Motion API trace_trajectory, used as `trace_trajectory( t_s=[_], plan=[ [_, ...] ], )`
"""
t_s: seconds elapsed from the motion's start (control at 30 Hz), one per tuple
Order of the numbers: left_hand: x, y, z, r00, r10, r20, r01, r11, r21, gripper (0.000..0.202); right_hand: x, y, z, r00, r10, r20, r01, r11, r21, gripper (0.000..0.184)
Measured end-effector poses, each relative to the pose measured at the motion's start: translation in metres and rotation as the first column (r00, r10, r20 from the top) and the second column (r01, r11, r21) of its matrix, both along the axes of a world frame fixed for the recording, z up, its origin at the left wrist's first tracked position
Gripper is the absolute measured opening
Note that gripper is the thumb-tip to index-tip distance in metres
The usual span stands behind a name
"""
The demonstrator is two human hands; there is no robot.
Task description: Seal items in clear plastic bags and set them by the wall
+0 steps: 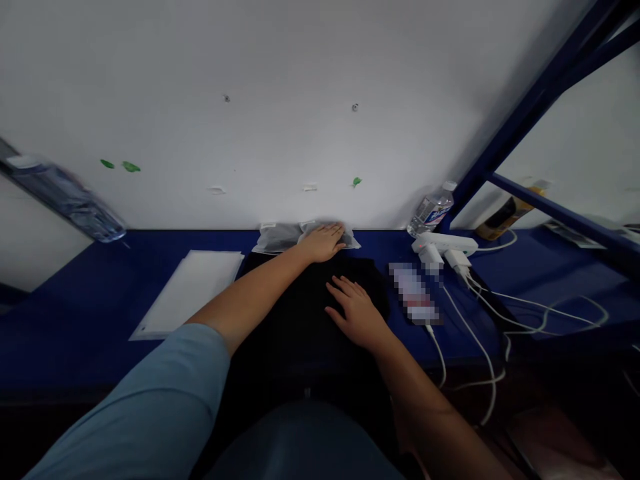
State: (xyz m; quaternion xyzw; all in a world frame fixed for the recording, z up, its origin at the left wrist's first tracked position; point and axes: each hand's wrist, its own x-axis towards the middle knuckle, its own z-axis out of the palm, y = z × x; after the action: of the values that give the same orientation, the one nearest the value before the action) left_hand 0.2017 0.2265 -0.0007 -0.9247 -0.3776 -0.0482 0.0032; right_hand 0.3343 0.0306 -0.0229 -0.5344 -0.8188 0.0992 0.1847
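My left hand [324, 243] stretches to the back of the desk and lies flat, fingers out, on clear plastic bags [278, 238] against the wall. Closer to me, my right hand [354, 312] rests with spread fingers on a black cloth item [290, 320], whose exact kind I cannot make out. The cloth covers the middle of the desk and runs toward my body. Part of the bags is hidden under my left hand.
White sheets or sleeves [193, 287] lie at left, near a large clear bottle [70, 200]. On the right are a phone [414, 293] with a white cable, a power strip [450, 243] with chargers, and a small bottle [433, 210] beside the blue frame [537, 110].
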Motion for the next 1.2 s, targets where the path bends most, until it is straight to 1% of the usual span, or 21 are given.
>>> trace_trajectory(
  t_s=[0.23,0.37,0.47,0.53,0.57,0.6,0.67,0.7,0.77,0.83,0.87,0.93,1.0,1.07,1.2],
  plan=[
    [-0.001,-0.005,-0.001,0.999,0.002,-0.046,-0.007,0.993,-0.117,0.077,0.0,0.001,-0.002,1.0,-0.006,-0.009,0.006,1.0,0.003,0.052],
    [0.002,-0.001,-0.001,0.999,0.022,-0.033,-0.027,0.991,-0.132,0.07,0.001,0.001,-0.004,1.0,-0.001,-0.012,0.001,1.0,0.01,0.051],
    [-0.003,-0.006,0.007,1.0,0.012,0.008,-0.011,0.993,-0.114,0.062,0.003,0.003,-0.004,1.0,0.006,-0.016,-0.006,1.0,0.014,0.05],
    [-0.015,-0.021,0.017,0.999,-0.014,0.031,0.017,0.994,-0.103,0.061,0.004,0.004,-0.003,1.0,0.013,-0.006,-0.013,1.0,0.007,0.051],
    [-0.026,-0.033,0.022,0.999,-0.022,0.044,0.026,0.994,-0.102,0.061,0.004,0.003,-0.002,1.0,0.014,0.004,-0.014,1.0,0.0,0.051],
    [-0.039,-0.049,0.027,0.998,-0.033,0.049,0.039,0.993,-0.11,0.06,0.004,0.002,0.0,1.0,0.015,0.014,-0.015,1.0,-0.006,0.051],
    [-0.072,-0.089,0.032,0.996,-0.051,0.069,0.061,0.988,-0.139,0.059,0.003,-0.003,0.003,0.999,0.017,0.032,-0.017,1.0,-0.013,0.052],
    [-0.09,-0.11,0.032,0.995,-0.045,0.087,0.057,0.988,-0.143,0.059,0.003,-0.007,0.005,0.999,0.023,0.037,-0.023,1.0,-0.014,0.053],
    [-0.123,-0.153,0.024,0.993,-0.027,0.116,0.044,0.987,-0.152,0.058,-0.001,-0.017,0.006,0.998,0.051,0.044,-0.05,0.999,-0.014,0.053],
    [-0.148,-0.185,0.011,0.994,0.007,0.11,0.012,0.985,-0.17,0.06,-0.004,-0.026,0.005,0.995,0.081,0.061,-0.08,0.997,-0.021,0.055],
    [-0.156,-0.197,0.004,0.995,0.03,0.098,-0.014,0.986,-0.167,0.061,-0.006,-0.03,0.004,0.993,0.09,0.073,-0.088,0.996,-0.024,0.057],
    [-0.165,-0.21,-0.009,0.996,0.055,0.076,-0.044,0.988,-0.148,0.062,-0.008,-0.035,-0.001,0.991,0.089,0.096,-0.087,0.996,-0.023,0.061],
    [-0.167,-0.213,-0.017,0.995,0.066,0.07,-0.057,0.991,-0.12,0.061,-0.009,-0.036,-0.004,0.991,0.081,0.11,-0.079,0.997,-0.018,0.062],
    [-0.165,-0.211,-0.021,0.995,0.063,0.08,-0.055,0.994,-0.099,0.06,-0.008,-0.034,-0.006,0.989,0.081,0.12,-0.079,0.997,-0.021,0.062],
    [-0.165,-0.207,-0.021,0.992,0.046,0.114,-0.035,0.994,-0.101,0.059,-0.007,-0.033,-0.004,0.987,0.102,0.122,-0.1,0.995,-0.026,0.065]
  ],
)
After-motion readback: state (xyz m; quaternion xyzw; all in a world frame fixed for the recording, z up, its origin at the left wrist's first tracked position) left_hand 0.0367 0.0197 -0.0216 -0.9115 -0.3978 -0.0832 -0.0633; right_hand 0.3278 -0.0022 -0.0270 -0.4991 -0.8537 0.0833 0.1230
